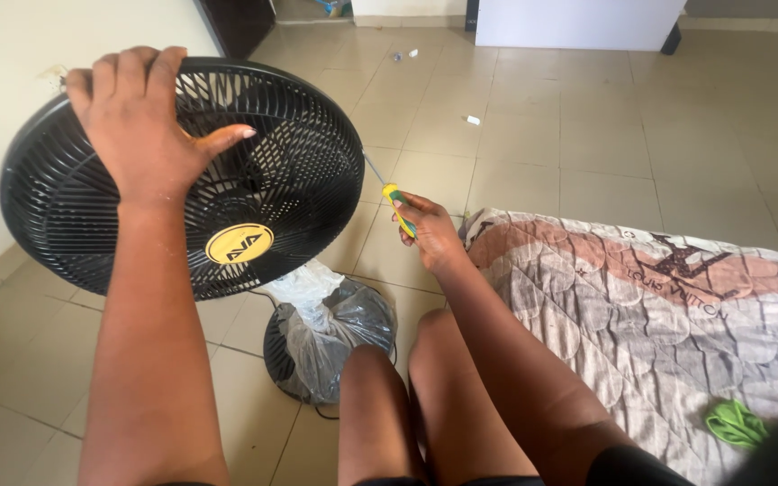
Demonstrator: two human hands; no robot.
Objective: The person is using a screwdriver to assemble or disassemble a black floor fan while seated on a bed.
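Observation:
A black standing fan fills the left of the view, its round front grille (263, 171) facing me with a yellow round badge (239, 243) at the centre. My left hand (141, 121) grips the top rim of the grille, fingers hooked over the edge. My right hand (427, 229) holds a screwdriver (395, 205) with a yellow and green handle. Its metal shaft points up and left, with the tip at the grille's right edge.
The fan's round base (330, 337) stands on the tiled floor, wrapped in clear plastic. My bare knees (407, 360) are below. A mattress with a patterned grey and pink cover (659, 306) lies at the right, with a green cloth (736, 423) on it. Small scraps (472, 120) lie on the tiles.

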